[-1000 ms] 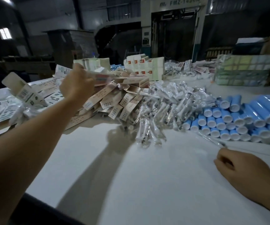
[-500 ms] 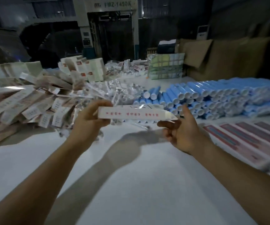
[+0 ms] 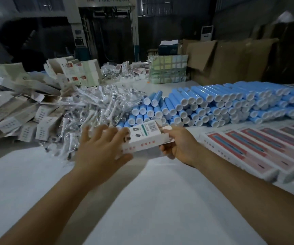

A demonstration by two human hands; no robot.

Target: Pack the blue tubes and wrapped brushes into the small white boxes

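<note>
A small white box [image 3: 145, 138] with a barcode label and red print hangs above the white table [image 3: 142, 200], held between both hands. My left hand [image 3: 102, 147] grips its left end with spread fingers over the top and the thumb underneath. My right hand [image 3: 179, 147] pinches the right end at the open flap. Behind the box lies a heap of wrapped brushes [image 3: 96, 110] in clear plastic. A long stack of blue tubes [image 3: 213, 106] with white caps stretches to the right.
Flat, unfolded white boxes [image 3: 19, 112] pile up at the left. A row of packed boxes with red faces [image 3: 259, 149] lies at the right edge. Cartons [image 3: 167, 69] and brown cardboard [image 3: 231, 57] stand at the back.
The box has turned so its barcode face points up. My left hand has shifted over the top of its left end, and my right hand now pinches the flap end. The view has swung right.
</note>
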